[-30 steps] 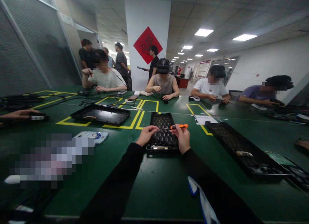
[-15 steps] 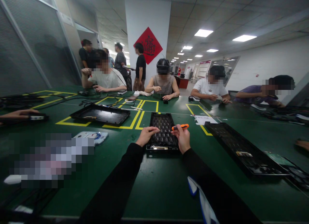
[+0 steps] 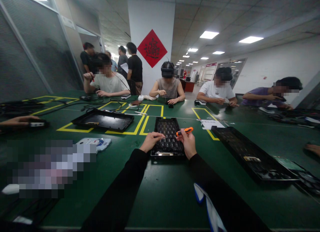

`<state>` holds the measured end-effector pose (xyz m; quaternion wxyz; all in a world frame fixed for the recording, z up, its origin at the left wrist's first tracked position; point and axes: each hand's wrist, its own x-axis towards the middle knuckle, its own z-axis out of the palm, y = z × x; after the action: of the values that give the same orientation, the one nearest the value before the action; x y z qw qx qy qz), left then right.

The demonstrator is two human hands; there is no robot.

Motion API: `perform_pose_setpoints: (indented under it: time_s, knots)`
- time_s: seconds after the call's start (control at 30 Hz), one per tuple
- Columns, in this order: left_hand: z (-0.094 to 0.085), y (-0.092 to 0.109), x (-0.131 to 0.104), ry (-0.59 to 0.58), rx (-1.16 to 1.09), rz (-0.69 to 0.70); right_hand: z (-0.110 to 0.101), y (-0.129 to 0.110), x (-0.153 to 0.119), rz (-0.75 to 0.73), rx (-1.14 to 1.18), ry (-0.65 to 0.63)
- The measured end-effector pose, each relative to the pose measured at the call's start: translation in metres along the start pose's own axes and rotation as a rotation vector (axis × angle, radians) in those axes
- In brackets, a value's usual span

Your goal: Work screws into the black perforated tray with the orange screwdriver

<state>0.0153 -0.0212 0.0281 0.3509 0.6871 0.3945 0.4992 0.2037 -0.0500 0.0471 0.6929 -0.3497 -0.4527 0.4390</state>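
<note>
In front of me a black plastic casing point(image 3: 170, 146) with rows of small raised shapes inside lies on the green table point(image 3: 160, 195). My right hand point(image 3: 189, 145) grips a screwdriver point(image 3: 185, 131) by its orange and black handle, its thin shaft pointing left across the casing. At the left edge of the casing, my left hand point(image 3: 151, 141) is closed in a pinch by the screwdriver's tip. Whether those fingers hold the tip or something tiny is too small to tell. A pale metallic strip point(image 3: 163, 154) sits along the casing's near end.
A wide black tray-like casing point(image 3: 107, 120) lies to the left, a long one point(image 3: 250, 155) to the right. A phone point(image 3: 100, 143) rests left of my arm. Another person's hand point(image 3: 21, 122) touches a black device. Several people sit across the table, beyond yellow tape markings.
The screwdriver handle has shifted slightly left and tilted a little. My left hand keeps its pinch. In the background, a standing person in black has moved left.
</note>
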Motion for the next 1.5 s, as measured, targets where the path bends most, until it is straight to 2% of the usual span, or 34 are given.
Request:
perform_pose_setpoints:
  time_s: [0.13,0.33,0.57,0.7,0.9,1.0,1.3,1.5]
  knots:
    - [0.0004,0.0027,-0.0001,-0.028,0.005,-0.019,0.0038,-0.0025,-0.0031,-0.055,-0.06,-0.049]
    - [0.0004,-0.0008,-0.0005,-0.018,0.007,-0.002,0.0019,0.0004,-0.0021,-0.068,-0.073,0.034]
    - [-0.002,-0.0036,-0.0016,-0.03,0.187,0.027,-0.0006,0.0045,0.0001,-0.096,-0.071,0.1]
    - [-0.0024,-0.0029,-0.0018,-0.046,0.168,0.05,0.0001,0.0042,-0.0004,-0.111,-0.09,0.084]
    - [-0.0023,-0.0032,-0.0008,-0.025,0.183,0.0,0.0008,0.0037,-0.0015,-0.125,-0.102,0.072]
    - [-0.0027,0.0002,-0.0017,-0.05,0.193,-0.016,0.0015,0.0033,-0.0022,-0.121,-0.117,0.066]
    - [-0.003,0.0024,-0.0016,-0.086,0.177,0.001,0.0043,0.001,-0.0036,-0.111,-0.123,-0.026]
    - [-0.0031,0.0029,-0.0017,-0.105,0.163,0.0,0.0022,0.0029,-0.0024,-0.145,-0.124,0.048]
